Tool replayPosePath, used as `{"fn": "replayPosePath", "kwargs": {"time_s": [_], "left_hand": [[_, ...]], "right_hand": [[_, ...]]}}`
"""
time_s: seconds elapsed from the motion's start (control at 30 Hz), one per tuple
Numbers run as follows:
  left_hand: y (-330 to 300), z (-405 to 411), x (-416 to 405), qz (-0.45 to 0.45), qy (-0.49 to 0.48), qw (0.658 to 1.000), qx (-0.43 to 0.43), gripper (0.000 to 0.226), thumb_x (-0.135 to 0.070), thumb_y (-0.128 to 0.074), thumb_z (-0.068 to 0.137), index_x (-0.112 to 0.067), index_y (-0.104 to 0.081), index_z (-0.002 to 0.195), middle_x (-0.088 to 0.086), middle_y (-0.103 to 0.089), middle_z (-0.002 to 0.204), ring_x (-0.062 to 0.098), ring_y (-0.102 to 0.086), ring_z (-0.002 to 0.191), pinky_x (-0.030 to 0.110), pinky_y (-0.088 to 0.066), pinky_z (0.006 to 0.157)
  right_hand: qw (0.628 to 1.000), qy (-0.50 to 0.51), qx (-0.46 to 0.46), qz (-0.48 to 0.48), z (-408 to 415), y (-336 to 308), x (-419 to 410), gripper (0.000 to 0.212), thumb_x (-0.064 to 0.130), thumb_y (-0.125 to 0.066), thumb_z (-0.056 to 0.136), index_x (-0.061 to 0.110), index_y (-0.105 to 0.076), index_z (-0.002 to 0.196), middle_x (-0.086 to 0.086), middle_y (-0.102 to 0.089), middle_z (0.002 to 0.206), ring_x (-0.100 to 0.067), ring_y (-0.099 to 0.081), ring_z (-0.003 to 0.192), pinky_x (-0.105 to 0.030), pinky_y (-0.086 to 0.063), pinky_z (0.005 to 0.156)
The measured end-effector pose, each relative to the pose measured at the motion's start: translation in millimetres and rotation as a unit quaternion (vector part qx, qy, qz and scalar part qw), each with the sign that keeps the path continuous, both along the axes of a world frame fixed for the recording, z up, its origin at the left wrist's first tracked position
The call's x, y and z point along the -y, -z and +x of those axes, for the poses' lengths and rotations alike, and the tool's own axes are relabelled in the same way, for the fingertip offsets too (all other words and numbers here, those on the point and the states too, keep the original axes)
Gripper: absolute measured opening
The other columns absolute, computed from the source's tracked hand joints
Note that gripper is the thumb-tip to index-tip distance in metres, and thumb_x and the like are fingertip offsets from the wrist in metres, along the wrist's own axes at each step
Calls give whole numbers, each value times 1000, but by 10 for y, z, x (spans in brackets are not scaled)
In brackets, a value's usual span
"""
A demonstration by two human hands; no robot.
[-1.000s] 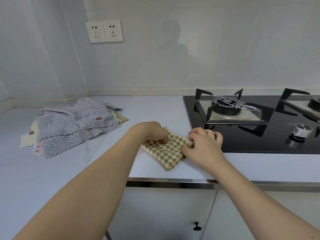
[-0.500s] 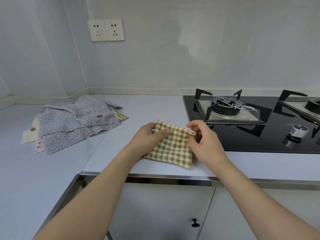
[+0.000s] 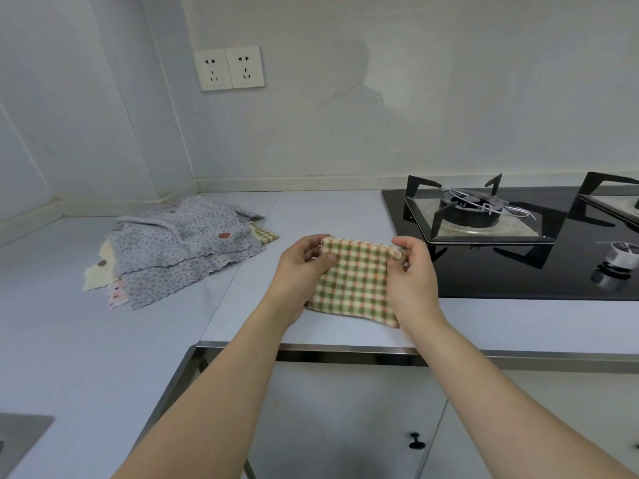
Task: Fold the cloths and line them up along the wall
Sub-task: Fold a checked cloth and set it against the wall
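A folded green-and-cream checked cloth (image 3: 356,281) hangs between my two hands, just above the counter near its front edge. My left hand (image 3: 301,271) pinches the cloth's upper left corner with thumb on top. My right hand (image 3: 411,274) pinches the upper right corner. A loose pile of grey dotted cloths (image 3: 179,243) lies unfolded on the counter to the left, with a cream cloth (image 3: 98,276) and another checked cloth (image 3: 264,233) peeking out from under it.
A black glass gas hob (image 3: 518,271) with burner stands fills the counter to the right, its knob (image 3: 622,254) close by. Two wall sockets (image 3: 228,68) sit above the corner. A sink edge (image 3: 20,433) shows at the lower left.
Both hands have lifted the checked cloth off the counter by its top corners and carried it slightly away from the front edge. The pile at left has not moved.
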State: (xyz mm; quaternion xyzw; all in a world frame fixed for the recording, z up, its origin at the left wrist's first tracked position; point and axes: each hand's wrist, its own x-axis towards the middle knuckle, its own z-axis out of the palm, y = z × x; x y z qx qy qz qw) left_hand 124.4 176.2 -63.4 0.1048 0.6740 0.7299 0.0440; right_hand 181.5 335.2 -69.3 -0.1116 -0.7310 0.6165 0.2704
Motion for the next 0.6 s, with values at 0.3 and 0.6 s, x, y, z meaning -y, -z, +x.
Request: {"fn": "replayPosePath", "kwargs": {"time_s": [0.3, 0.6], "left_hand": [[-121, 48, -13, -32, 22, 999, 37, 8, -20, -64, 92, -12, -64, 92, 13, -71, 99, 29, -68, 92, 50, -51, 93], [-221, -807, -3, -48, -78, 995, 33, 9, -29, -57, 92, -20, -56, 93, 2, -63, 93, 20, -62, 87, 35, -50, 79]], "right_hand": [[999, -11, 48, 8, -4, -187, 49, 41, 1, -35, 97, 28, -43, 127, 11, -49, 102, -1, -52, 82, -19, -43, 66], [999, -10, 30, -25, -1018, -406, 182, 36, 6, -34, 98, 27, -38, 128, 5, -51, 96, -4, -50, 78, -7, -39, 55]]}}
